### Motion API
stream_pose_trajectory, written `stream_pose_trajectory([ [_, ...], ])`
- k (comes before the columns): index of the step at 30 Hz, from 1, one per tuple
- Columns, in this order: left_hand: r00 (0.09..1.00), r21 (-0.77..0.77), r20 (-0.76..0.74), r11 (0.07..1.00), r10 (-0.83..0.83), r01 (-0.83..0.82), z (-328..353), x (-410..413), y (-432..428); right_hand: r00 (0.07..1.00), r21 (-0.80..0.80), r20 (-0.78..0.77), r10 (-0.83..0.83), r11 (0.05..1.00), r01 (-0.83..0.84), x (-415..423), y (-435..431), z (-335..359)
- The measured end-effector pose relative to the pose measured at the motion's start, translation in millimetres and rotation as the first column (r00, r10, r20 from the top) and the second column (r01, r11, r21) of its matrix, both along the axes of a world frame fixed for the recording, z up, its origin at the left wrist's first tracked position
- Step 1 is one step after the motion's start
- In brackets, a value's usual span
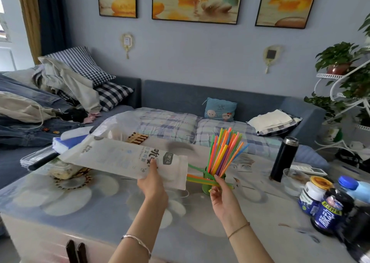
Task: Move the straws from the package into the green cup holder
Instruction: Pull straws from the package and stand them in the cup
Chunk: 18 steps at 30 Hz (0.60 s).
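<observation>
In the head view, the left hand [153, 182] is gripping the white package [124, 158] near its open right end, thumb curled over the top, holding it level above the table [100, 202]. The right hand [220, 194] is pinching a few loose straws [197, 177] sticking out of the package mouth. Just behind it, the green cup holder [205, 187] is holding a fanned bunch of straws [224, 150].

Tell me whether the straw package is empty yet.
Not empty: a few straws poke from the open end of the package, pinched by the right hand, while the left hand grips it.
</observation>
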<state>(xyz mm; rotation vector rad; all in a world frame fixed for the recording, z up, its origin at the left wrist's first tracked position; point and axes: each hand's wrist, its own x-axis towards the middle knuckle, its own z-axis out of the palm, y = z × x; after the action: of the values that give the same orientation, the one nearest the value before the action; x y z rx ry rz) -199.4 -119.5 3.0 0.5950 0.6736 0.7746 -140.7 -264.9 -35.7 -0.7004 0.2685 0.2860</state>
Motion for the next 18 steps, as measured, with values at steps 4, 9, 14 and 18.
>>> stream_pose_trajectory([
  [4,1.000,-0.014,-0.002,1.000,-0.002,0.002,-2.5,-0.5,-1.6,0.989,-0.160,0.101,-0.110,0.979,0.125,3.9,-6.8,0.1],
  [9,1.000,-0.040,-0.025,0.999,-0.002,0.001,-8.7,3.1,-1.5,0.998,-0.016,0.058,0.005,1.000,-0.004,3.4,-7.3,6.1],
  [14,0.997,-0.080,-0.064,0.996,-0.036,0.031,-16.8,10.0,-11.8,0.989,-0.139,0.105,0.100,0.987,-0.085,-5.2,9.9,9.0],
  [18,0.997,-0.127,-0.067,0.992,-0.030,0.021,-20.6,13.2,-14.8,0.979,-0.285,0.162,0.123,0.956,-0.073,-4.7,18.2,10.1],
])
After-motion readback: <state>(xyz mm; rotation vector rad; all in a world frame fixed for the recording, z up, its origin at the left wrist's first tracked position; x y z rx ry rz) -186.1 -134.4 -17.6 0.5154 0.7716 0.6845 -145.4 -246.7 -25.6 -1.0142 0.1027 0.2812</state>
